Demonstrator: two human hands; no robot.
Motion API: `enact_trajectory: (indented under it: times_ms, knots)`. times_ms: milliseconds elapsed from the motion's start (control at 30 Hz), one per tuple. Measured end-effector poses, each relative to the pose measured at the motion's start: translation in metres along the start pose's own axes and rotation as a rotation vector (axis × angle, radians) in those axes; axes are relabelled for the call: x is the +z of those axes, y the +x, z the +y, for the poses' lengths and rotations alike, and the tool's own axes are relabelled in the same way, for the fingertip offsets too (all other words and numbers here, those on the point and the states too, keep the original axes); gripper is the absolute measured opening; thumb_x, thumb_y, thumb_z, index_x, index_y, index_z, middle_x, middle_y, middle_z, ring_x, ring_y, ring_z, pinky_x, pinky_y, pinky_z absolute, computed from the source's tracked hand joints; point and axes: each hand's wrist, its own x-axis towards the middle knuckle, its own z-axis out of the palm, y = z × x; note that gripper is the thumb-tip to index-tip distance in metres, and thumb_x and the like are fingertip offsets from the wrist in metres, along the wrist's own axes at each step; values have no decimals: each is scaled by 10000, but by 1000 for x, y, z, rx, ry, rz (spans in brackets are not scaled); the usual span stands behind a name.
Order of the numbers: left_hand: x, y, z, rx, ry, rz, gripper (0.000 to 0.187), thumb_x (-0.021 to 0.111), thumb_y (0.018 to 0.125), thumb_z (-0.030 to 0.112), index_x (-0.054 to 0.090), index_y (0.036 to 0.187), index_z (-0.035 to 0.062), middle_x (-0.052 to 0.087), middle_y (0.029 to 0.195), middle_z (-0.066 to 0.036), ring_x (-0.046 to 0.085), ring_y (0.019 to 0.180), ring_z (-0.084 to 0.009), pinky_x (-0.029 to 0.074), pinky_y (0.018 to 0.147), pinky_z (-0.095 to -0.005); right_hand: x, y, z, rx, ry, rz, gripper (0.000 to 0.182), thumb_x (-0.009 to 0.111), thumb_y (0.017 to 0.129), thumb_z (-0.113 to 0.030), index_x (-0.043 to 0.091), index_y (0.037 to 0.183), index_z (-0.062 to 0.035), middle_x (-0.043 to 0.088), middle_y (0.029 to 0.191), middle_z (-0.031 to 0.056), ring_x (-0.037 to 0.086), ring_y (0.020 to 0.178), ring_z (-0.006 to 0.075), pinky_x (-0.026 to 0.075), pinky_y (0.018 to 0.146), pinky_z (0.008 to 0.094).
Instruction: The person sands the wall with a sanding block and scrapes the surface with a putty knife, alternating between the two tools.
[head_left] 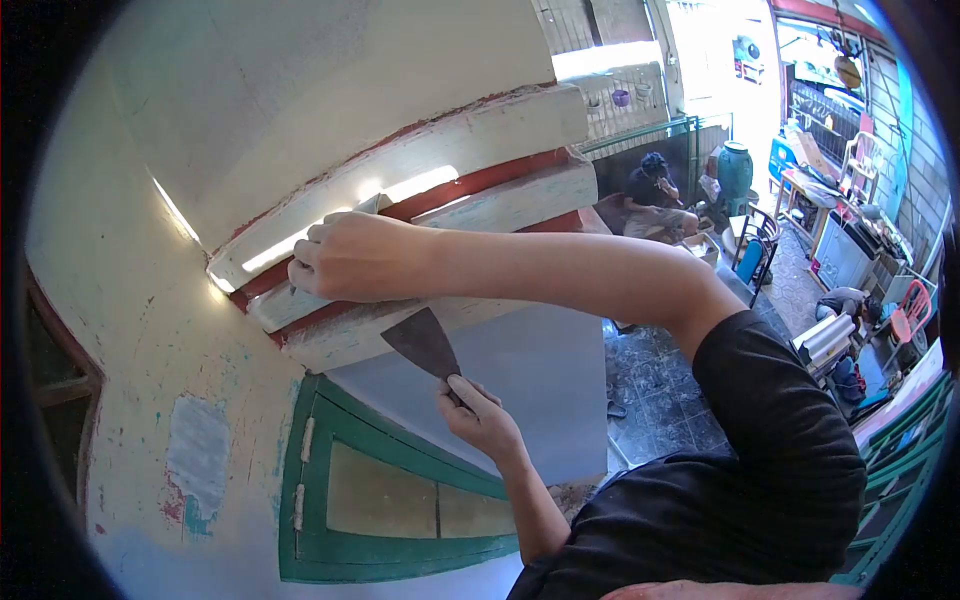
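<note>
A wide-bladed putty knife (422, 342) is in my left hand (482, 415), its thumb along the handle and its dark blade pointing up and left below the moulding. Up at the stepped wall moulding (520, 195), my right hand (365, 257) is closed, with its back towards me and its fingers curled against the ledge. A thin greyish edge (378, 203) shows just beyond its knuckles; the rest of that thing is hidden by the hand. The moulding has off-white, worn faces with red bands between them.
Below the moulding is a green-framed window panel (300, 500). A grey patch (198, 450) marks the peeling wall at left. Further off, a seated person (655, 195), a blue-green barrel (735, 172), another bent-over person (845, 305) and a red chair (910, 312) are on the floor below.
</note>
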Motion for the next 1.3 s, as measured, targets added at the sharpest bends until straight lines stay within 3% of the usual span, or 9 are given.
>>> enact_trajectory:
  times_ms: [200,300,533,667,733,833,1000,1133,1300]
  knots:
    - [3,-2,-5,-19,12,-30,297,470,1110,273,536,1028,-5,479,713,19,420,556,-44,336,467,-218,1,-24,-16,27,-204,-328,191,662,875,-120,686,1015,8,703,798,110,724,805,205,581,668,301]
    - [8,-3,-4,-27,-28,-36,307,476,1108,270,548,1066,-25,490,719,15,431,568,-48,338,469,-219,-3,-39,-11,24,-223,-183,192,669,873,-116,689,1013,14,693,772,89,724,762,199,579,658,293]
    - [16,-7,-1,10,-35,-54,310,477,1106,280,550,1068,-19,484,720,18,424,561,-45,335,466,-219,-38,-67,10,59,-156,-367,122,691,845,-101,592,841,-31,682,776,76,699,714,178,560,557,284]
    - [9,-8,3,37,-37,-77,296,464,1111,274,539,1022,1,471,707,23,399,535,-44,321,459,-221,-95,-136,20,113,-397,-452,347,675,877,-52,632,1211,34,689,986,159,717,755,207,593,585,283]
    - [2,-8,5,34,-29,-73,295,461,1112,274,537,1022,4,473,705,22,400,536,-44,321,460,-221,-138,-164,15,244,-662,-594,231,701,872,-90,629,1069,7,667,859,76,715,801,147,583,556,252]
    - [1,-3,-2,32,-16,-48,293,459,1113,278,538,1022,10,474,696,22,403,538,-45,320,460,-223,-175,-176,3,679,-686,-777,218,702,879,-79,622,1060,12,651,908,106,704,798,159,585,540,242]
    - [0,-8,1,72,8,-89,296,463,1112,292,543,1020,22,465,682,32,406,536,-41,312,458,-220,-149,-150,-23,338,-421,-422,504,664,876,-25,550,1354,88,615,1088,154,654,973,244,629,659,300]
    - [-1,-11,-1,13,15,-108,313,476,1105,262,564,1099,-38,507,733,7,449,576,-54,362,485,-222,-77,-105,-15,-18,-384,-135,479,722,824,-97,623,1240,121,666,1113,150,669,1007,227,638,823,289]
    - [-8,-9,-5,-13,-2,-81,315,480,1106,261,564,1116,-42,504,740,9,439,571,-51,362,487,-220,-93,-111,14,-196,-648,-175,215,766,804,-92,740,950,65,709,962,131,665,867,184,632,764,282]
